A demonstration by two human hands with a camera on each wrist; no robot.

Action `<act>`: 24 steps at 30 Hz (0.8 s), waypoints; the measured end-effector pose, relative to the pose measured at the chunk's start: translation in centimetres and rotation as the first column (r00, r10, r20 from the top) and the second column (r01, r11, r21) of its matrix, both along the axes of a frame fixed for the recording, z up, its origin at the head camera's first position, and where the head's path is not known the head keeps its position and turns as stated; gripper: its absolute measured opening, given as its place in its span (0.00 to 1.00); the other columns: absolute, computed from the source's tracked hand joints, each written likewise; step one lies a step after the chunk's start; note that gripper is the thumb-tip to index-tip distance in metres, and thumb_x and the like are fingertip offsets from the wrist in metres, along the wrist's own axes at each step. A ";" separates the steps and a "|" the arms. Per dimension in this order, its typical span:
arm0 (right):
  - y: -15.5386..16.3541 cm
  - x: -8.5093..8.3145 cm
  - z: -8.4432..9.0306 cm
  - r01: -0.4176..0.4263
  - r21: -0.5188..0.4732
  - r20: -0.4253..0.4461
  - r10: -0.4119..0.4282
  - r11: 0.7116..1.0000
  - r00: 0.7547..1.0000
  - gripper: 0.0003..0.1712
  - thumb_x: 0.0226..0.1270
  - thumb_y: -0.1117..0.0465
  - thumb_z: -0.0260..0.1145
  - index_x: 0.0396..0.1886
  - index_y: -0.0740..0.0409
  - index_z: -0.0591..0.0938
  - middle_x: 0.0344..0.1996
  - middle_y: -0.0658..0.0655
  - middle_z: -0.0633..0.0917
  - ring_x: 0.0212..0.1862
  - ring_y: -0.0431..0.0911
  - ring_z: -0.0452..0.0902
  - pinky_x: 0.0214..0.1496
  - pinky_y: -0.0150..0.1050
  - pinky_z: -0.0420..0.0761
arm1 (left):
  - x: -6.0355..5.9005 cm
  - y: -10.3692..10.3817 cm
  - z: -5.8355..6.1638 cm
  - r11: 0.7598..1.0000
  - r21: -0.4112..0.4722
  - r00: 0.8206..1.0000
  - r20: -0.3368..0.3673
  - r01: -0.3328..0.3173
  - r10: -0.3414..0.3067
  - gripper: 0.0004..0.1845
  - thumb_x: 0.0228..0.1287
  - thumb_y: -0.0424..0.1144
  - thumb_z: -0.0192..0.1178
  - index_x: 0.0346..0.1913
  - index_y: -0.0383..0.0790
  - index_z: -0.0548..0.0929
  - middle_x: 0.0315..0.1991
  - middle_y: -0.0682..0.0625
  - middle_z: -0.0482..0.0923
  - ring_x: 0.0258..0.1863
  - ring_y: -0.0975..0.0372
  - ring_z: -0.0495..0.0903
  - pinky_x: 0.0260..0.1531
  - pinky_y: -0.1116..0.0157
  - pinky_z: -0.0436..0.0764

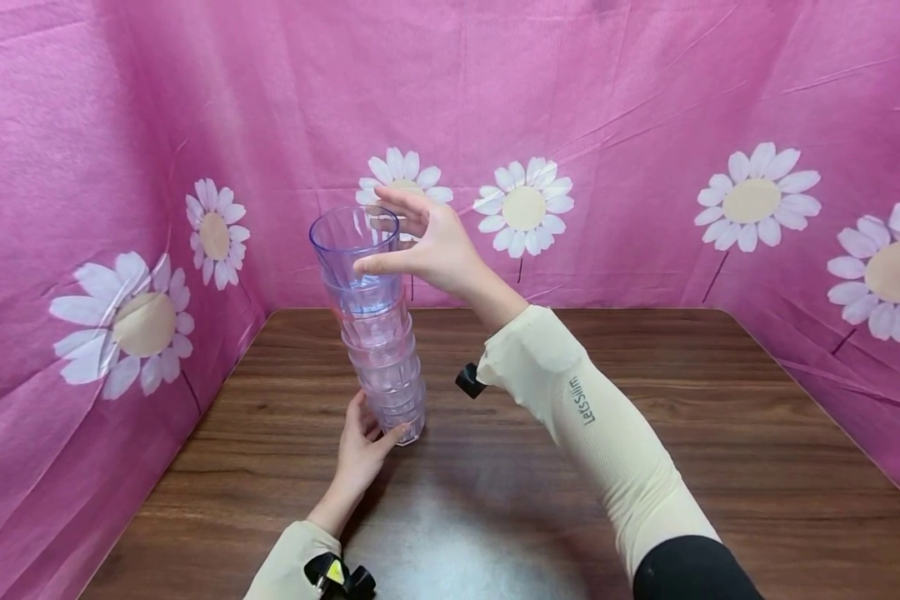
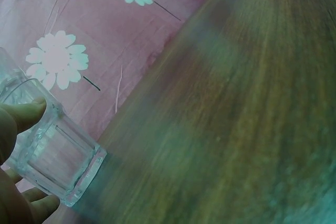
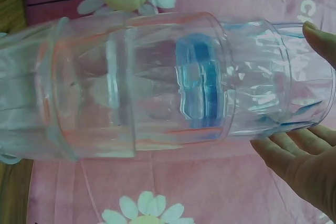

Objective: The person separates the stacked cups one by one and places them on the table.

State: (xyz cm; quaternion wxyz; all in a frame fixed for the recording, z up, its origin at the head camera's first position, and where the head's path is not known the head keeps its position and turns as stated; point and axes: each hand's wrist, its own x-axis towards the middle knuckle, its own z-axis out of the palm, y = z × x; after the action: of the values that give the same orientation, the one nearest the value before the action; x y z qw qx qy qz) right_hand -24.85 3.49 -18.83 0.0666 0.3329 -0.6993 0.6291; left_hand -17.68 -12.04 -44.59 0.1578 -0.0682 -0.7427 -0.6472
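A tall stack of clear plastic cups (image 1: 378,346), nested one in another, rises from the table left of the middle. The top cup (image 1: 345,260) has a blue tint and its mouth faces up. Low on the stack, my left hand (image 1: 363,450) grips the bottom cup (image 2: 63,156), thumb on one side and fingers on the other. My right hand (image 1: 438,250) is at the top cup, its fingers spread and fairly straight, with the thumb across the near side. In the right wrist view its fingertips (image 3: 262,148) lie right at the cup's edge.
The brown wooden table (image 1: 645,400) spreads out to the right of the stack. A pink cloth (image 1: 607,83) printed with white daisies hangs behind and along both sides. A black wrist camera (image 1: 470,380) sticks out beside the right sleeve.
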 end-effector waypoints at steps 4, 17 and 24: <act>-0.1 0.0 0.0 0.034 0.012 0.000 -0.034 0.999 0.999 0.52 0.43 0.68 0.83 0.71 0.60 0.70 0.65 0.55 0.77 0.60 0.43 0.77 0.59 0.35 0.79 | 0.1 0.0 0.0 1.000 -0.002 1.000 0.004 -0.004 0.004 0.42 0.54 0.21 0.70 0.68 0.21 0.57 0.62 0.24 0.65 0.57 0.33 0.72 0.58 0.40 0.75; 0.5 0.5 1.1 0.002 -0.167 0.043 0.006 0.986 0.999 0.48 0.45 0.74 0.80 0.69 0.60 0.73 0.59 0.54 0.82 0.58 0.45 0.79 0.58 0.37 0.81 | -0.1 -0.1 -0.2 1.000 -0.008 1.000 -0.011 0.010 -0.010 0.41 0.56 0.22 0.69 0.69 0.23 0.57 0.63 0.23 0.65 0.58 0.32 0.71 0.58 0.39 0.74; 1.0 0.8 1.9 -0.006 -0.267 0.034 0.016 0.964 0.999 0.47 0.44 0.79 0.77 0.68 0.64 0.73 0.59 0.59 0.81 0.58 0.46 0.79 0.61 0.39 0.79 | -0.1 -0.1 -0.3 1.000 -0.015 1.000 -0.009 0.011 -0.011 0.41 0.56 0.23 0.69 0.69 0.23 0.58 0.63 0.23 0.65 0.58 0.31 0.71 0.58 0.39 0.74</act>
State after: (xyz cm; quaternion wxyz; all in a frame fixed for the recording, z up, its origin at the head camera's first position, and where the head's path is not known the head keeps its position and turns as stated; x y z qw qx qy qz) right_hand -24.02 4.47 -16.92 0.0946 0.3133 -0.6075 0.7238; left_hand -17.79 -12.18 -44.85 0.1571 -0.0762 -0.7465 -0.6421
